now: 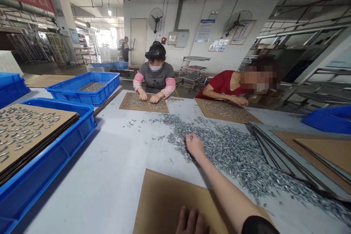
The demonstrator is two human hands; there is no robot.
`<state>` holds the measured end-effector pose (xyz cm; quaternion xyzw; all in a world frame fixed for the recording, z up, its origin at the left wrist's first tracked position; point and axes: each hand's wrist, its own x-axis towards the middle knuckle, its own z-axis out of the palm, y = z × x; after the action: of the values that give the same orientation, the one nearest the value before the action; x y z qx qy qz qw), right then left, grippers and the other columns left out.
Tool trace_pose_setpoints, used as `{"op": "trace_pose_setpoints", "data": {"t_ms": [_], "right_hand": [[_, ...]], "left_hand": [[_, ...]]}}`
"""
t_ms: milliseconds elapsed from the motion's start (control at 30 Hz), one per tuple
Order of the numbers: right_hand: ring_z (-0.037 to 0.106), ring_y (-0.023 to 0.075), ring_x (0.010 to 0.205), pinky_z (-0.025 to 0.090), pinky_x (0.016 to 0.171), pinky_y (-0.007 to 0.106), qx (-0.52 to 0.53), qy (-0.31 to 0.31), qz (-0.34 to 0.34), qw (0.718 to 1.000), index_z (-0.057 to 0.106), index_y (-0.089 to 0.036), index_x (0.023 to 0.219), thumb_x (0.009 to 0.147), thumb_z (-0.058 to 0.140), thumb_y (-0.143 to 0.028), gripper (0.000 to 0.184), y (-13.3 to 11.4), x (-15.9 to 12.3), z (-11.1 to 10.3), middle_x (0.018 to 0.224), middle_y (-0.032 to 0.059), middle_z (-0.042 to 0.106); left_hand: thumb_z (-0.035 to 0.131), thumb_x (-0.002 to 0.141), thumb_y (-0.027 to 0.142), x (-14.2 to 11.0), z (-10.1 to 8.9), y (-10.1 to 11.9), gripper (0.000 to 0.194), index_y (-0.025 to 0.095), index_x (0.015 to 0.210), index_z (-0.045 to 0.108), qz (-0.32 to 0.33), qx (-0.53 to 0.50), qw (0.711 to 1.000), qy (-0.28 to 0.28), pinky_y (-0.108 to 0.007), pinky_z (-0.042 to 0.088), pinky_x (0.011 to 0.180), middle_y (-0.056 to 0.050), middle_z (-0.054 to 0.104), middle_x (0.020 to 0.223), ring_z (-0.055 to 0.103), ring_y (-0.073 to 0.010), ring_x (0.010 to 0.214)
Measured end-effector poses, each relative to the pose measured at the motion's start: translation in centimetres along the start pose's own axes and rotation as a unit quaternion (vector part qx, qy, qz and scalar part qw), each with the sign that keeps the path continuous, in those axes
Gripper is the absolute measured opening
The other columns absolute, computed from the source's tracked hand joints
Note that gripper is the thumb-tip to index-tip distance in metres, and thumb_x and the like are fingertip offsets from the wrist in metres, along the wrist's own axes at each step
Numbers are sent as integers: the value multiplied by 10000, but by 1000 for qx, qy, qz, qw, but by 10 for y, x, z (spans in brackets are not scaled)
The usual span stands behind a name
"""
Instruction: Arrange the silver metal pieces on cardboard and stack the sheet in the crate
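A sheet of brown cardboard, with no pieces visible on its surface, lies on the white table in front of me. My left hand rests over its near part at the bottom of the view, fingers stretched forward and partly cut off by the frame. Stretched out ahead, my right hand is at the left side of a wide pile of small silvery metal pieces. Its fingers are curled down toward the pile, and what is between them is hidden.
At left, a blue crate holds stacked cardboard covered with metal pieces; another blue crate stands behind. Two people across the table work over piece-covered cardboard sheets. Stacked boards lie at right, near a blue bin.
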<state>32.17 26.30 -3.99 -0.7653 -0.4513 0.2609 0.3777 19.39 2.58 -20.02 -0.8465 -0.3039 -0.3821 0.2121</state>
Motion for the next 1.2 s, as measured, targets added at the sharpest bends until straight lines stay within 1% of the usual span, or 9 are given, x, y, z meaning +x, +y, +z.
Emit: {"op": "trace_pose_setpoints", "data": {"t_ms": [67,133,300,533,667,867,933,1067,1200], "right_hand": [[599,159,652,454,576,240,99,5,62,993,538,-239,937,1017,462,-383,182,1,2,-14,739,8,622],[506,121,514,381,468,194,198,-9,118,973,475,-257,891,1030,430,-392,199,2,-2,-30,636,-49,535],[459,70,455,283,395,110,382,-95,221,892,406,-250,839,1034,453,-311,210,6,-40,-64,598,-81,474],[465,59,432,294,363,96,447,-205,307,815,458,-216,822,1060,433,-340,270,19,-124,-77,598,-50,512],[454,52,393,341,356,104,416,-247,303,821,479,-203,816,1077,413,-355,309,18,-166,-73,576,-46,532],[637,110,535,546,474,185,366,-297,225,853,552,-179,899,989,557,-170,90,17,-214,-63,659,9,652],[659,118,571,578,514,214,346,-303,201,865,586,-178,955,924,630,-121,79,21,-226,-60,678,0,662],[672,115,622,596,573,237,311,-307,169,884,635,-187,1060,761,765,-74,345,33,-244,-63,758,-14,684],[644,111,651,537,567,210,216,-351,50,910,682,-180,1010,706,740,-99,320,53,-252,-87,804,-20,681]], "left_hand": [[614,957,376,1,-15,-7,204,263,1118,669,4,-9,1000,-16,-523,340,1171,-62,776,1137,668,-281,1117],[615,950,408,6,-33,-14,327,243,1232,627,2,-31,996,-85,-520,367,1143,-94,727,1273,620,-308,1210],[584,891,648,30,-82,-32,712,190,1432,518,-23,-165,952,-255,-570,361,1167,-166,539,1520,474,-379,1384],[641,919,487,80,-126,-53,617,108,1394,532,-80,-217,895,-381,-544,351,1167,-221,523,1486,469,-381,1356],[590,958,400,103,-156,-71,292,150,1097,644,-164,-206,879,-397,-446,423,1047,-144,640,1181,569,-306,1134],[564,960,316,94,-192,-93,199,154,1048,639,-207,-176,871,-409,-428,454,967,-126,655,1110,599,-290,1051],[585,944,282,86,-197,-95,196,154,1085,630,-213,-180,866,-415,-397,464,965,-120,658,1124,604,-273,1065],[592,933,225,75,-201,-95,242,164,1167,600,-212,-195,864,-413,-365,458,1005,-111,642,1189,595,-245,1117],[604,928,204,75,-201,-97,253,183,1179,585,-206,-212,865,-405,-371,465,1015,-97,641,1189,591,-241,1120]]}}
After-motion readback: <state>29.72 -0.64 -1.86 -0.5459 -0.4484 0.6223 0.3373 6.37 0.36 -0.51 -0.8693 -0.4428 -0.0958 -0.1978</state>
